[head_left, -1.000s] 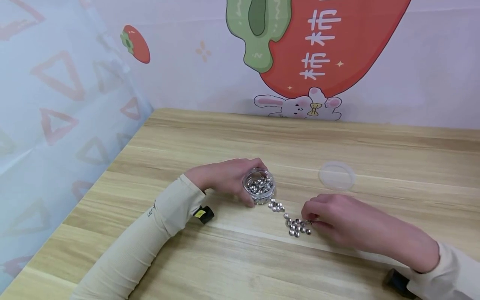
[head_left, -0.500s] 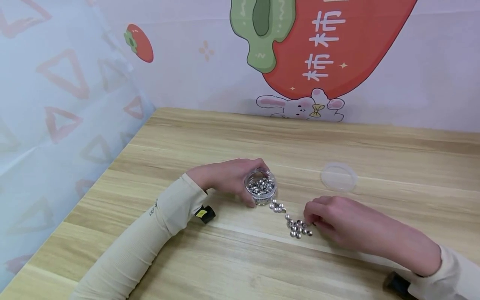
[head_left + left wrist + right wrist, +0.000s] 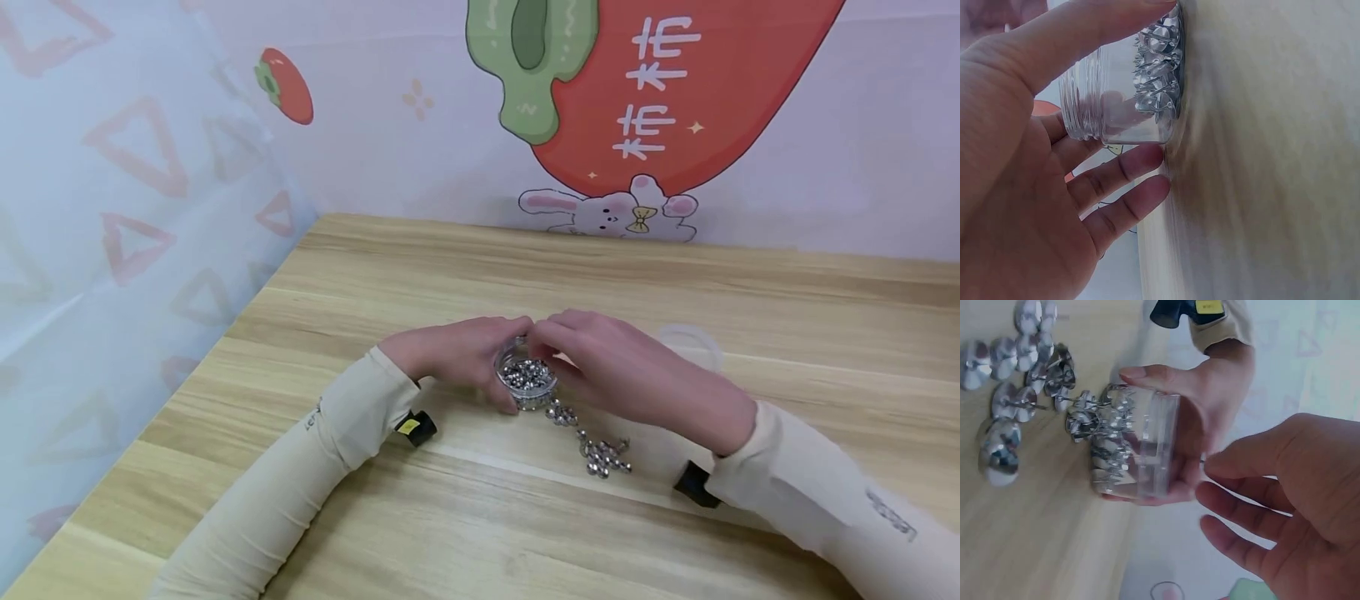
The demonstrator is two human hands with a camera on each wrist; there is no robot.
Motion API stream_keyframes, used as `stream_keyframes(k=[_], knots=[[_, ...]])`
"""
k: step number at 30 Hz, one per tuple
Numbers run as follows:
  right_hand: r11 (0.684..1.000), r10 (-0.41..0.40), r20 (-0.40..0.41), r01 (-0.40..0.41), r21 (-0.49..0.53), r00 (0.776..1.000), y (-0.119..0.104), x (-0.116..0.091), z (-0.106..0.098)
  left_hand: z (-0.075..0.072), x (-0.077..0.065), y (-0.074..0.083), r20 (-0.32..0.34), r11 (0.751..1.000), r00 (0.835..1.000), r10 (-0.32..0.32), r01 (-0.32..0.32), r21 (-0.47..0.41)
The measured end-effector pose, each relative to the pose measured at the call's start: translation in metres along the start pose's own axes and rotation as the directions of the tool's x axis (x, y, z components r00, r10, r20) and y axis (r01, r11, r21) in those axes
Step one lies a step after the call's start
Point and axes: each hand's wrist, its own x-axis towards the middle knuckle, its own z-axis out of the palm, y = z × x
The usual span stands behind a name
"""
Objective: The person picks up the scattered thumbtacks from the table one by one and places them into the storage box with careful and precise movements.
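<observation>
My left hand (image 3: 457,354) holds a clear round plastic jar (image 3: 1116,122) that stands upright on the table, thumb on one side and fingers on the other. Silver thumbtacks (image 3: 1159,72) fill the jar's lower part. Over the open mouth is my right hand (image 3: 618,362), thumb and fingertips brought together. A tiny dark tip of a thumbtack (image 3: 1202,462) shows at these fingertips in the right wrist view; the rest of it is hidden. Loose thumbtacks (image 3: 602,457) lie on the table in a trail from the jar's base toward the front right.
Behind my right forearm lies a translucent round lid (image 3: 701,340), partly covered by it. The wooden table (image 3: 420,258) meets a printed backdrop (image 3: 825,167) at the back and a pale sheet with triangles (image 3: 150,250) on the left. Black wrist cameras hang under both cuffs.
My right hand has left the loose thumbtacks and moved left and back to above the jar's mouth. Its forearm now covers part of the lid. The left hand keeps its hold on the jar.
</observation>
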Motion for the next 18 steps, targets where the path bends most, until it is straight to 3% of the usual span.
stream_keyframes(k=[8, 18], knots=[[0.999, 0.017, -0.043, -0.019, -0.038, 0.999, 0.0075, 0.0047, 0.0057, 0.002, 0.002, -0.0023, 0.001, 1.0, 1.0, 0.026, -0.026, -0.015], [0.996, 0.034, -0.015, -0.036, -0.08, 0.999, 0.0053, 0.0036, -0.0021, 0.0034, 0.0015, 0.0003, 0.002, 0.999, 1.0, 0.011, -0.011, 0.032]])
